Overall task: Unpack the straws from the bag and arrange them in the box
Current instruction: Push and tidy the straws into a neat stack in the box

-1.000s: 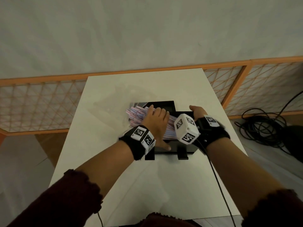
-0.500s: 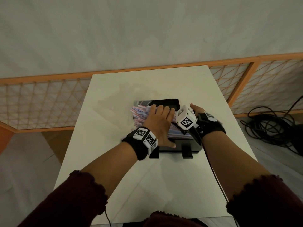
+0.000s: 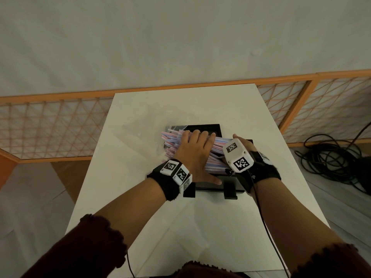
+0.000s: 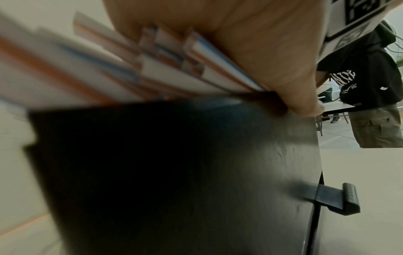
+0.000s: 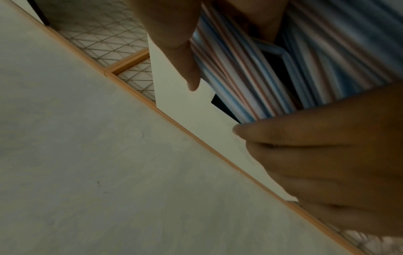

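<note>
A thick bundle of red, blue and white striped straws (image 3: 170,137) lies slantwise over the open black box (image 3: 210,185) in the middle of the table. My left hand (image 3: 200,157) covers the bundle. Its fingers curve over the far side and its thumb lies along the box's near rim. In the left wrist view the straws (image 4: 174,74) sit under my palm, above the box wall (image 4: 174,172). My right hand (image 3: 243,142) holds the bundle's right end. The right wrist view shows the straws (image 5: 250,77) between my thumb (image 5: 174,34) and fingers (image 5: 327,155). A clear bag (image 3: 140,125) lies crumpled behind, to the left.
The box's lid (image 3: 204,128) stands open at the back, and two clasps (image 3: 230,190) stick out in front. The white table (image 3: 180,227) is narrow. An orange lattice fence (image 3: 50,127) runs behind it, and cables (image 3: 331,157) lie on the floor to the right. A person (image 4: 375,86) stands nearby.
Both hands have stayed on the straw bundle over the box, with hardly any movement. The head view has shifted slightly.
</note>
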Action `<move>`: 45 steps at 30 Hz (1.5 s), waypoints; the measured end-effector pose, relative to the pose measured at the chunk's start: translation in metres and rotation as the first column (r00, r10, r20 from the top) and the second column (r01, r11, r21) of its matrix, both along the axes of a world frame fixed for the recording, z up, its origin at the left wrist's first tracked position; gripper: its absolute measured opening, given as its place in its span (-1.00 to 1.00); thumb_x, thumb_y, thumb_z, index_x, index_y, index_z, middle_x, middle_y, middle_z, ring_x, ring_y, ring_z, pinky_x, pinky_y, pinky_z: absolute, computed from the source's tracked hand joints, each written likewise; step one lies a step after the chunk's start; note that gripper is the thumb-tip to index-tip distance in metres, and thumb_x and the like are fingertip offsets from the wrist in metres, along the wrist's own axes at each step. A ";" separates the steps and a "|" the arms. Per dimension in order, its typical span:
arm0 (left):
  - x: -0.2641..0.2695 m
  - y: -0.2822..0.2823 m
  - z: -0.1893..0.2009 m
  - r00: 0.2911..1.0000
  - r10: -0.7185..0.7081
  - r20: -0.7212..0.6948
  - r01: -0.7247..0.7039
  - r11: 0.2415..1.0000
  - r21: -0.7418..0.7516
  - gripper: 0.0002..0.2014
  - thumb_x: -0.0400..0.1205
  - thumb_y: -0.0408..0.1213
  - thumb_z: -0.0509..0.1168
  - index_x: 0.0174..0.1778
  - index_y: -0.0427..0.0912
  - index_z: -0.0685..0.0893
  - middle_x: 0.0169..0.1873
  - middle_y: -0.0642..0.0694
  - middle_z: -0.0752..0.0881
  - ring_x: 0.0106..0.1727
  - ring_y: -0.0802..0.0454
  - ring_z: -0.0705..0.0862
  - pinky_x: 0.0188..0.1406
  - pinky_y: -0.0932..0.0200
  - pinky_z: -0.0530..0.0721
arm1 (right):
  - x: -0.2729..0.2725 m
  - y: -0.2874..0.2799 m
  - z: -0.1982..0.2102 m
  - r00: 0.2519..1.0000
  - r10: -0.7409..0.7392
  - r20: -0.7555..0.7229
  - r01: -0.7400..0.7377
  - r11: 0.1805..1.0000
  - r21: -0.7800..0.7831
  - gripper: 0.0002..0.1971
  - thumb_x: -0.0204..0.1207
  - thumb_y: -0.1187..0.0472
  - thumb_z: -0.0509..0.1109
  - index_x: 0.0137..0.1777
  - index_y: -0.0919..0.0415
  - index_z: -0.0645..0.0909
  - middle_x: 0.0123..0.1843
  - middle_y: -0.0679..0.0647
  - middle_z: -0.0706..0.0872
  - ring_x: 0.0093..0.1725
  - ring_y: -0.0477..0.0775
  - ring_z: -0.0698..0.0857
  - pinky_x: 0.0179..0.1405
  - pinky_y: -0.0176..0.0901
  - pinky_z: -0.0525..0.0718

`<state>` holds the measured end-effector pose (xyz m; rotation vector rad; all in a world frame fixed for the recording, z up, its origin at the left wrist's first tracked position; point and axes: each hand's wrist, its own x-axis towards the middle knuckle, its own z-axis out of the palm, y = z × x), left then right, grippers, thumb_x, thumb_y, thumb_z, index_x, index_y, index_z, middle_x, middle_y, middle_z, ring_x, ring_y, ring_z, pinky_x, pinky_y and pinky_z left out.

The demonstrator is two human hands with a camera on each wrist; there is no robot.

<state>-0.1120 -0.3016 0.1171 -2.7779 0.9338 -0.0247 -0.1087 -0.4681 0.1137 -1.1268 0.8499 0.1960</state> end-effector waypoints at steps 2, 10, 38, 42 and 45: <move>-0.001 0.001 0.001 1.000 0.002 0.004 -0.002 1.000 -0.011 0.30 0.12 0.69 0.06 0.60 -0.23 0.11 0.48 -0.21 0.35 0.43 -0.24 0.35 0.47 -0.29 0.19 | -0.003 0.003 0.002 1.000 -0.028 -0.001 0.028 0.998 -0.063 -0.61 0.65 0.04 0.22 -0.29 0.34 0.43 -0.63 0.23 0.62 -0.79 0.05 0.58 -0.47 -0.11 0.45; -0.004 0.001 0.002 1.000 0.022 -0.009 -0.022 1.000 0.003 0.29 0.12 0.70 0.04 0.60 -0.20 0.10 0.48 -0.19 0.37 0.41 -0.22 0.38 0.42 -0.26 0.25 | -0.005 0.003 0.004 0.996 -0.088 -0.012 0.086 0.990 -0.113 -0.65 0.64 0.16 0.22 -0.38 0.28 0.40 -0.85 0.11 0.49 -0.89 0.00 0.47 -0.47 -0.11 0.37; 0.014 -0.010 0.016 0.996 -0.057 -0.062 0.049 0.991 -0.121 -0.16 0.38 0.42 0.24 0.39 -0.15 0.38 0.27 -0.10 0.51 0.20 -0.09 0.50 0.28 -0.05 0.42 | -0.014 0.011 0.029 0.997 -0.047 -0.057 0.046 0.999 -0.029 -0.59 0.57 0.04 0.26 0.18 0.41 0.56 0.13 0.40 0.68 -0.30 0.23 0.58 -0.30 -0.12 0.52; 0.016 -0.015 0.016 0.993 -0.062 -0.104 0.048 0.990 -0.135 -0.13 0.37 0.39 0.29 0.45 -0.13 0.32 0.32 -0.11 0.48 0.26 -0.12 0.47 0.28 -0.09 0.44 | -0.016 0.002 0.030 0.994 -0.104 -0.020 0.105 0.993 0.055 -0.43 0.56 -0.06 0.27 0.32 0.47 0.47 0.16 0.35 0.70 -0.19 0.26 0.71 -0.28 -0.02 0.57; 0.015 -0.022 0.014 0.989 -0.077 -0.128 0.054 0.982 -0.179 -0.06 0.33 0.42 0.30 0.50 -0.12 0.28 0.34 -0.10 0.48 0.28 -0.11 0.48 0.30 -0.07 0.43 | -0.016 -0.012 0.031 0.986 -0.163 0.040 0.162 0.986 0.043 -0.70 0.62 0.08 0.25 -0.23 0.31 0.52 -0.64 0.12 0.69 -0.72 0.02 0.64 -0.62 -0.26 0.56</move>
